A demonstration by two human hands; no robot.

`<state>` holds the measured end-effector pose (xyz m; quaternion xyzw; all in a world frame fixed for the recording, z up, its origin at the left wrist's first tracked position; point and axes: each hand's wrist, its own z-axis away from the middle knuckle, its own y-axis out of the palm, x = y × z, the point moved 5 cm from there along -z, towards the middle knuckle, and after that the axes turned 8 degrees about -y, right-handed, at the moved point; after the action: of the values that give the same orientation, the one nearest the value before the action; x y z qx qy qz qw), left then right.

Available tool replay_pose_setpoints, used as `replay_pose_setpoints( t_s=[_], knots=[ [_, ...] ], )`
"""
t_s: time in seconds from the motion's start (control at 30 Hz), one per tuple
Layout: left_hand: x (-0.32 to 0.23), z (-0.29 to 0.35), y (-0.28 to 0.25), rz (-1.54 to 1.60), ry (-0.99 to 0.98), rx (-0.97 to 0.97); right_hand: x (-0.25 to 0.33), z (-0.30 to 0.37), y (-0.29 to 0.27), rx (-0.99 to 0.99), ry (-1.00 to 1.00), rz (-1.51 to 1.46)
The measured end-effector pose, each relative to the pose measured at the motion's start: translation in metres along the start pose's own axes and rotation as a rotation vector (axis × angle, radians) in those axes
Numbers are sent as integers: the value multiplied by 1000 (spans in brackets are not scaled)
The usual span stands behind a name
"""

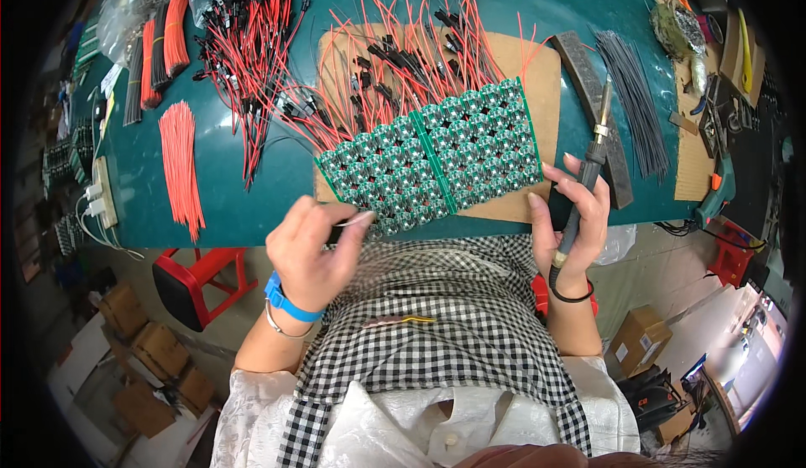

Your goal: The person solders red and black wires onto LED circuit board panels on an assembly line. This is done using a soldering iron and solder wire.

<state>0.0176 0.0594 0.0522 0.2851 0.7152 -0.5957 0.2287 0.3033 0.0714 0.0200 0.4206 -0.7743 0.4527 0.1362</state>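
Note:
A green circuit board panel (478, 149), with many small round boards and components, lies at a slant near the table's front edge. Red and black wires with black connectors (395, 57) spread out beyond its far edge. At the panel's near left corner my left hand (315, 241) is closed, thumb and forefinger pinching a thin silvery strand (357, 219). Whether those fingers also grip the panel, I cannot tell. My right hand (579, 212) is wrapped round a soldering iron (590, 166), its metal tip pointing up and away from the panel. Fingertips of that hand touch the panel's right edge.
A brown board (537, 73) lies under the panel. Left are a pile of connector wires (252, 48), red wires (178, 166) and wire bundles (175, 31). Right lie a dark bar (592, 115) and grey wires (634, 99). A red stool (201, 283) stands below the table.

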Motion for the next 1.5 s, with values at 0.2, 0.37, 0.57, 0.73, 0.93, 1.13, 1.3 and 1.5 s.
replay_pose_setpoints(
  t_s=[0.2, 0.37, 0.57, 0.73, 0.93, 1.13, 1.3, 1.5],
  knots=[
    [31, 10, -6, -63, -217, -47, -2, 4, 0, -9, 20, -22],
    [33, 10, 1, 9, -261, 9, -4, 5, -1, -10, 19, -6],
    [41, 8, 0, 170, -292, 22, -5, 9, -3, 0, -1, -29],
    [37, 4, -1, 172, -308, 17, -5, 11, -3, -176, 104, -248],
    [39, 4, -2, 207, -313, 35, -3, 9, -7, -168, 126, -280],
    [41, 6, -2, 248, -365, 77, -2, 9, -6, -81, 104, -267],
    [46, 7, -2, 262, -400, 82, -1, 8, -7, -71, 109, -262],
    [50, 10, -1, 304, -424, 93, 0, 8, -7, -80, 94, -269]
  ],
)
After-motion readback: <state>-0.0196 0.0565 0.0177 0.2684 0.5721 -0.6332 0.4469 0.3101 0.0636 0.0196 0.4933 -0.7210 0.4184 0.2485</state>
